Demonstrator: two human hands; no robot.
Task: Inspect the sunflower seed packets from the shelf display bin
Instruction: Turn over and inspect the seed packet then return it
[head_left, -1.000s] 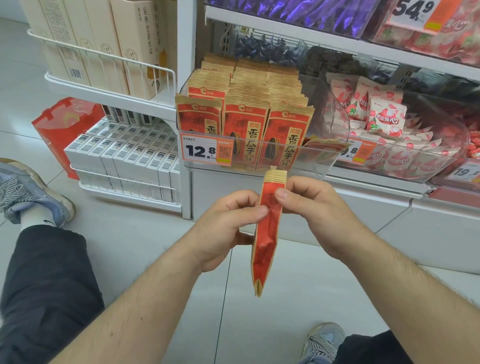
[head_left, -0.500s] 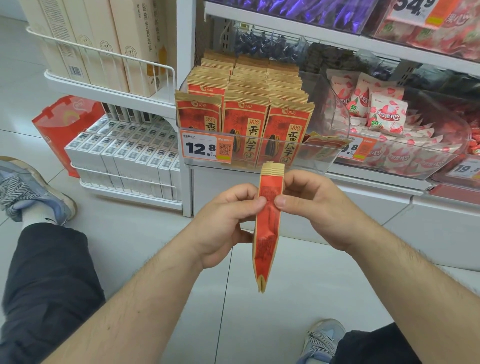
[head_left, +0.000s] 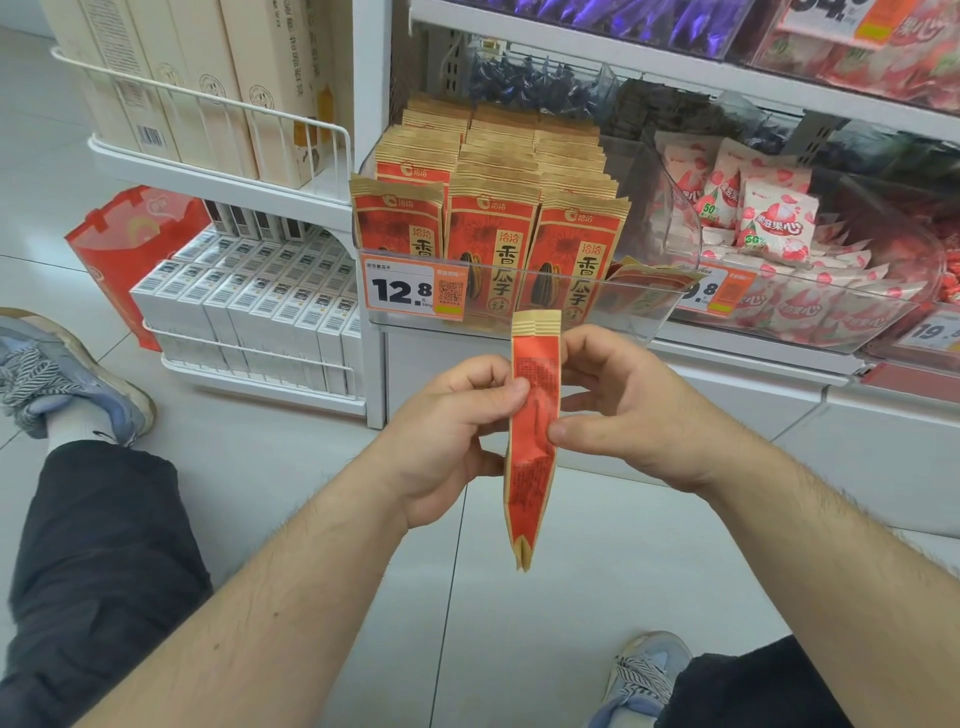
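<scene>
Left hand (head_left: 447, 441) on the packet's (head_left: 532, 441) left side, thumb and curled fingers pinching its upper half. Packet itself just in front of and below the clear display bin (head_left: 644, 306), off the shelf, held edge-on: long axis upright, crimped top toward the bin, notched bottom toward the floor, leaning slightly. Right hand (head_left: 628, 410) on the packet's right side (about equally near), thumb and fingers pinching likewise. Probably turning about that upright axis next, broad face toward the eyes.
</scene>
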